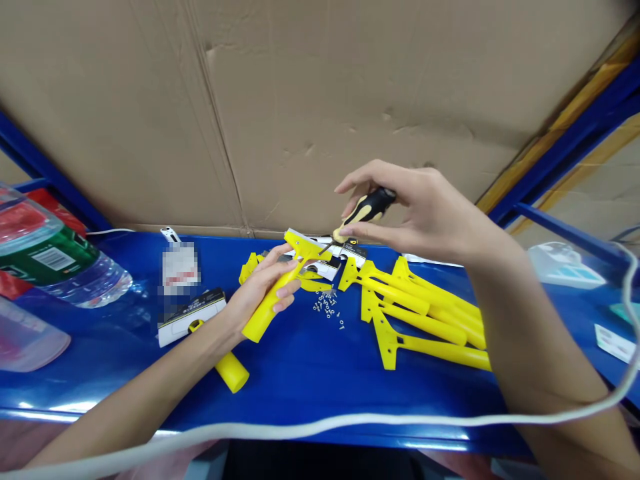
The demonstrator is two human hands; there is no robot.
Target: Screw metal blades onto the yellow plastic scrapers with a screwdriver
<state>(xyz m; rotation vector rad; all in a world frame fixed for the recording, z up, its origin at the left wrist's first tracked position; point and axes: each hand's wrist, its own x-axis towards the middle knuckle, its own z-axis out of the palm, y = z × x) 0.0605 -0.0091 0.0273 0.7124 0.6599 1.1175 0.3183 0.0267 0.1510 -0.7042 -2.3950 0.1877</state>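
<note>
Here the left hand [257, 287] curls its fingers around the handle of a yellow scraper [265, 313], left of the screw pile [327, 307], while the right hand [425, 207] pinches a screwdriver [369, 208] between thumb and fingers, tip at the scraper's head. The scraper looks like light, stiff plastic, hardly fragile (though that smooth handle could twist in the palm), so high on the handle, near the head, seems the steadiest hold. Right of the pile lie more scrapers [387, 343]; to its left, nearer the person, a loose-lying yellow handle [231, 373].
</note>
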